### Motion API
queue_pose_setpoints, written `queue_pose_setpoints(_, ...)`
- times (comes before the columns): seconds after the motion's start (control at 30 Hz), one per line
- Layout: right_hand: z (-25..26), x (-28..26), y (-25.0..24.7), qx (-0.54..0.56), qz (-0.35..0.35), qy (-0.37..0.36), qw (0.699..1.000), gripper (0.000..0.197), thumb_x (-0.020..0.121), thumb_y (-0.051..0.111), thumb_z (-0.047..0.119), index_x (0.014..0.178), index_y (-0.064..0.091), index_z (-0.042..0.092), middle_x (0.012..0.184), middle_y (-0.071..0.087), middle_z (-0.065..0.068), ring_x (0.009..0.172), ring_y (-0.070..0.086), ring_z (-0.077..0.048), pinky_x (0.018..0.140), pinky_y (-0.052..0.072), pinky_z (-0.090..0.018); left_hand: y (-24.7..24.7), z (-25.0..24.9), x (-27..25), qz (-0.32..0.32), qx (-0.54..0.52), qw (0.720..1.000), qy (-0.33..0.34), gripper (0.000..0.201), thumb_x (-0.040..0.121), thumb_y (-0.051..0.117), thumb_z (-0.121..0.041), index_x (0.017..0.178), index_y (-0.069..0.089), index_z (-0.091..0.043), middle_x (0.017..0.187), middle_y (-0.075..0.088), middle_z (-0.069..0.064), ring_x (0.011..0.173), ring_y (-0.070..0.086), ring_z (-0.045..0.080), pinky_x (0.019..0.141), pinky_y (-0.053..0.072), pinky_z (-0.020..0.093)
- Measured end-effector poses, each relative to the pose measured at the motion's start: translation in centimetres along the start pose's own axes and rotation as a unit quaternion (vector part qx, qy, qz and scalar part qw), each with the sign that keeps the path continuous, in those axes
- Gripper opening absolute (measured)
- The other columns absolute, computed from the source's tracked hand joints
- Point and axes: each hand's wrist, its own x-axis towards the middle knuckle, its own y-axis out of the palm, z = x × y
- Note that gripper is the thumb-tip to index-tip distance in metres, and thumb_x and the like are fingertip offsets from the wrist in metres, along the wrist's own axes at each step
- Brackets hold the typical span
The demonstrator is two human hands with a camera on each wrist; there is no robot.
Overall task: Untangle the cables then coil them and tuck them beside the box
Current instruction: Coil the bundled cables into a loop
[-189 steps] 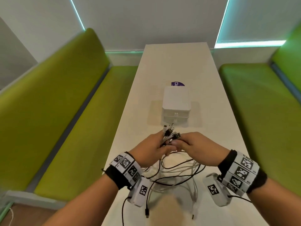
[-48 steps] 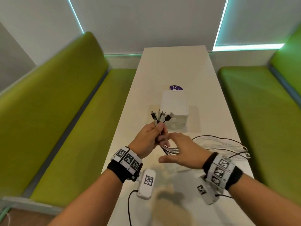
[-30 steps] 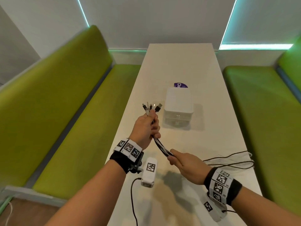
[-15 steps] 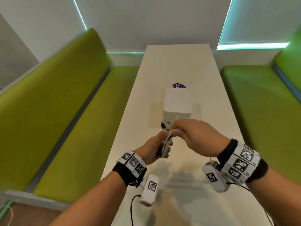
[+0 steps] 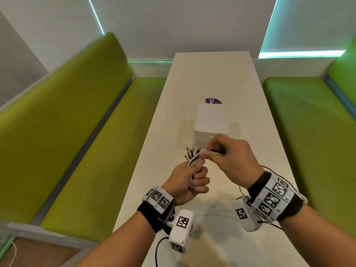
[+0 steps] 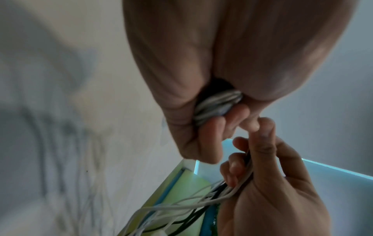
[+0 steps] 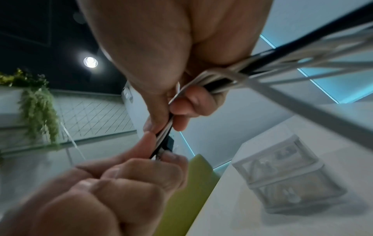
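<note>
A bundle of white and black cables (image 5: 193,160) is held above the white table (image 5: 212,74), just in front of a small white drawer box (image 5: 211,122). My left hand (image 5: 189,182) grips the bundle in a fist, and the plug ends (image 5: 189,152) stick out above it. My right hand (image 5: 229,157) holds the same cables a little to the right, bending them over the left fist. In the left wrist view the cables (image 6: 214,108) show inside the fist and loose strands (image 6: 181,209) trail down. The right wrist view shows the cables (image 7: 220,79) gripped, with the box (image 7: 286,178) beyond.
Green benches (image 5: 77,141) run along both sides of the narrow table. A purple sticker (image 5: 212,101) lies behind the box. Loose cable lengths (image 5: 269,168) trail on the table behind my right wrist.
My right hand has slid along the gathered cables, pulled them taut, then brought them back over the left fist. The left hand has kept hold of the plug ends throughout.
</note>
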Motion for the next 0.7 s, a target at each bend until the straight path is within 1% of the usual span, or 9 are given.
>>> queue_pose_setpoints(0.07,-0.4,-0.4,-0.1,0.041,0.008,0.01,0.999,0.008,0.088,0.077,0.019,0.091,0.072,0.025,0.073,0.07,0.01,0.068,0.065,-0.009,0.068,0.05,-0.018,0.0,-0.3,0.0,0.01,-0.029,0.999,0.019,0.024,0.1,0.055,-0.029,0.112,0.056,-0.009,0.062,0.025,-0.001,0.047,0.027,0.007,0.044,0.029,0.019)
queue_pose_setpoints(0.13,-1.2,-0.7,-0.4,0.077,0.005,0.02,0.997,0.015,0.09,0.072,0.012,0.096,0.076,0.026,0.081,0.073,0.012,0.066,0.067,-0.016,0.066,0.053,-0.024,0.0,-0.6,0.1,0.018,-0.046,0.998,0.032,0.039,0.102,0.05,-0.031,0.129,0.056,-0.004,0.063,0.028,0.0,0.047,0.029,0.006,0.045,0.029,0.019)
queue_pose_setpoints(0.23,-1.9,-1.2,-0.1,0.129,-0.052,0.069,0.988,0.008,0.088,0.077,0.019,0.091,0.073,0.025,0.081,0.073,0.003,0.054,0.064,-0.026,0.055,0.052,-0.032,0.2,-0.9,0.4,0.009,-0.027,0.998,0.058,0.044,0.104,0.045,-0.035,0.133,0.055,-0.004,0.069,0.044,0.007,0.049,0.032,0.009,0.049,0.029,0.021)
queue_pose_setpoints(0.3,-2.0,-1.5,0.6,0.148,-0.086,0.102,0.98,0.011,0.086,0.08,0.025,0.083,0.07,0.023,0.075,0.07,-0.002,0.049,0.059,-0.032,0.05,0.051,-0.036,0.4,-1.0,0.7,-0.005,-0.008,0.997,0.07,0.045,0.103,0.045,-0.038,0.131,0.055,-0.005,0.083,0.055,0.013,0.053,0.036,0.012,0.052,0.031,0.023)
queue_pose_setpoints(0.43,-1.4,-1.8,1.6,0.221,-0.097,0.142,0.96,0.018,0.086,0.08,0.02,0.074,0.07,0.013,0.067,0.07,-0.01,0.043,0.053,-0.024,0.046,0.044,-0.028,0.6,-1.1,1.1,-0.043,-0.002,0.995,0.085,0.052,0.098,0.046,-0.042,0.128,0.061,-0.002,0.104,0.064,0.013,0.068,0.05,0.017,0.057,0.041,0.026)
queue_pose_setpoints(0.5,-1.1,-2.3,2.0,0.234,-0.103,0.143,0.956,0.019,0.089,0.077,0.019,0.073,0.069,0.014,0.067,0.069,-0.012,0.045,0.054,-0.024,0.048,0.044,-0.029,0.8,-1.2,1.1,-0.054,0.014,0.994,0.094,0.057,0.097,0.043,-0.046,0.128,0.063,-0.003,0.112,0.068,0.01,0.083,0.058,0.017,0.067,0.045,0.025)
queue_pose_setpoints(0.6,-0.9,-3.2,3.0,0.185,-0.092,0.114,0.972,0.012,0.087,0.079,0.022,0.079,0.07,0.021,0.072,0.072,-0.003,0.055,0.063,-0.025,0.053,0.052,-0.035,0.8,-1.3,1.1,-0.027,0.023,0.993,0.11,0.064,0.105,0.028,-0.047,0.137,0.054,0.002,0.137,0.06,0.021,0.127,0.057,0.029,0.104,0.044,0.035)
queue_pose_setpoints(0.63,-0.9,-3.4,3.2,0.178,-0.085,0.109,0.974,0.01,0.085,0.08,0.02,0.081,0.071,0.021,0.073,0.072,0.0,0.057,0.064,-0.025,0.055,0.053,-0.036,0.9,-1.3,1.1,-0.029,0.005,0.993,0.113,0.064,0.105,0.027,-0.046,0.135,0.053,0.004,0.139,0.057,0.024,0.133,0.053,0.033,0.109,0.042,0.04)
queue_pose_setpoints(0.7,-1.0,-3.3,3.2,0.196,-0.07,0.119,0.971,0.008,0.087,0.077,0.012,0.082,0.072,0.016,0.078,0.073,0.0,0.052,0.064,-0.025,0.051,0.051,-0.036,1.1,-1.1,1.1,-0.048,-0.022,0.992,0.114,0.058,0.103,0.031,-0.046,0.126,0.057,0.002,0.137,0.059,0.024,0.132,0.053,0.035,0.108,0.041,0.042)
